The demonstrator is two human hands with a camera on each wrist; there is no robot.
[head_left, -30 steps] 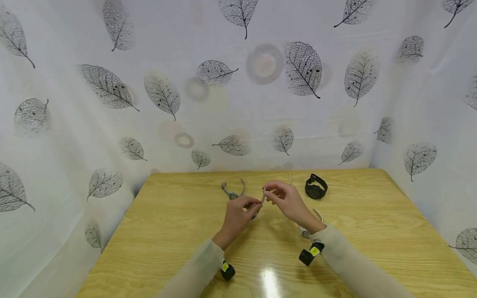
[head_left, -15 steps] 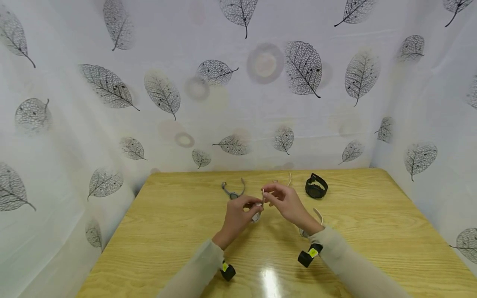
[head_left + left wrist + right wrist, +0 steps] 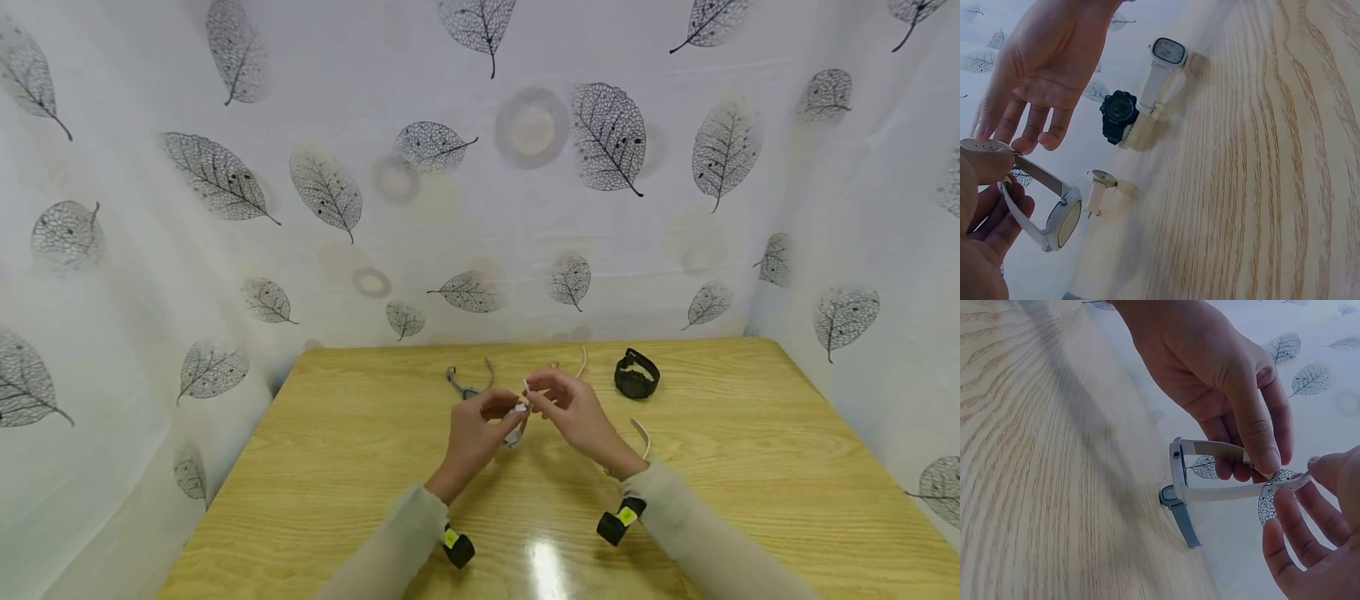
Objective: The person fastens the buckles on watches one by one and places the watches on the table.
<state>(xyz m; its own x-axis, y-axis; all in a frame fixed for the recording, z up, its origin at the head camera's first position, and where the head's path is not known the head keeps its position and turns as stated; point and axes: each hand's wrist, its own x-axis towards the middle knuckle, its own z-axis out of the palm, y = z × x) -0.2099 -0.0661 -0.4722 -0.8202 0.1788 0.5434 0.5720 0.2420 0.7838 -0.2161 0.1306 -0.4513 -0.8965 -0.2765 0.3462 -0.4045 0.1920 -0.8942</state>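
Observation:
A white watch [image 3: 513, 437] hangs between the hands above the table, its strap looped, as the left wrist view shows with its white case [image 3: 1065, 220]. My left hand [image 3: 474, 437] pinches the strap near the buckle between thumb and fingers. My right hand [image 3: 577, 414] holds the perforated strap end between thumb and forefinger, the other fingers loosely bent. In the right wrist view the left hand [image 3: 1210, 381] grips where the two strap parts meet, and the right hand [image 3: 1329, 537] holds the tip [image 3: 1300, 481]. The buckle is partly hidden by fingers.
On the wooden table [image 3: 337, 467] lie a grey-blue watch [image 3: 468, 392] at the left, a black watch [image 3: 633, 383] at the back right, a white-strapped watch [image 3: 641, 435] by the right wrist, and another light strap [image 3: 582, 362] behind the right hand. A leaf-patterned curtain [image 3: 480, 208] stands behind.
The hands have drawn slightly closer around the strap. The right hand has shifted a little left, and more of the white watch shows beside the left thumb.

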